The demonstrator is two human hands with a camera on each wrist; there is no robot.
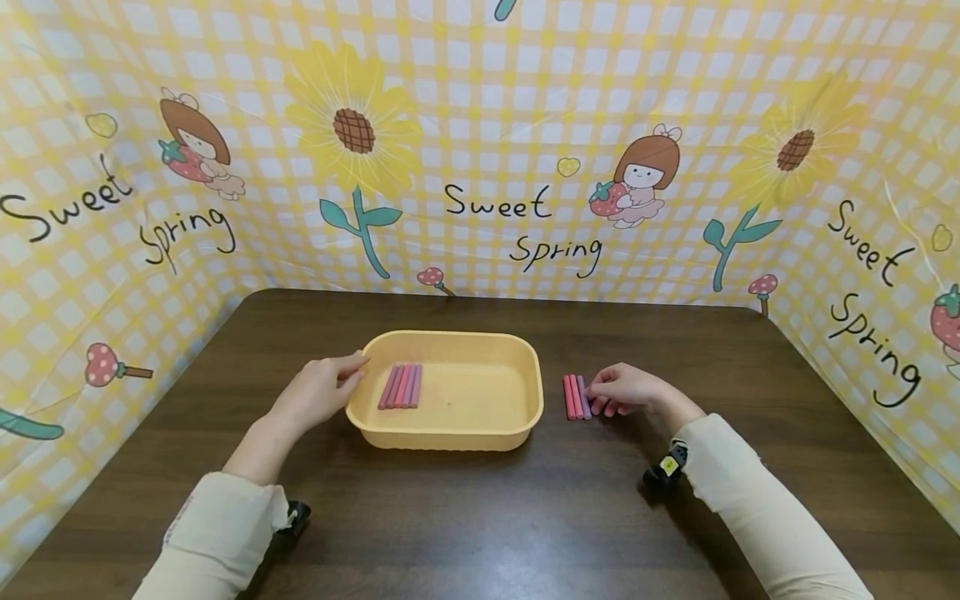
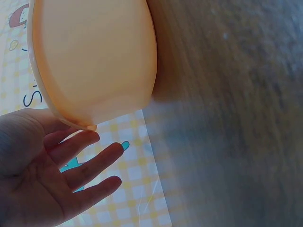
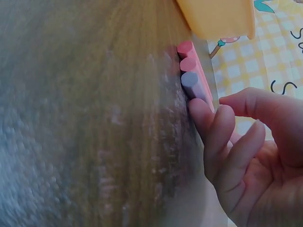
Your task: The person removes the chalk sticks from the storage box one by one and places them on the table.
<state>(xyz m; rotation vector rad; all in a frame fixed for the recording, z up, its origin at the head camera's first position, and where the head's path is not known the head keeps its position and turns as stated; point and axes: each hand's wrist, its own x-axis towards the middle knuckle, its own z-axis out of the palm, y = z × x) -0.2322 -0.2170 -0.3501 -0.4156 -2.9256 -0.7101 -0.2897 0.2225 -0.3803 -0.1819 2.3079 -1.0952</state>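
Note:
My left hand (image 1: 321, 390) pinches the left rim of a yellow plastic tub (image 1: 450, 437) between thumb and forefinger; the other fingers spread below the rim in the left wrist view. Several pink and purple chalk-like sticks (image 1: 401, 387) lie side by side inside the tub, on its left half. To the right of the tub, two pink sticks (image 1: 572, 397) and a purple stick (image 3: 193, 84) lie in a row on the table. My right hand (image 1: 624, 388) is beside that row, its fingertips touching the purple stick's outer side, the thumb apart from the fingers.
Everything stands on a dark brown wooden table (image 1: 465, 517). A yellow checked cloth (image 1: 487, 100) printed with flowers and lettering hangs round the back and both sides. Each wrist wears a small black camera (image 1: 667, 468).

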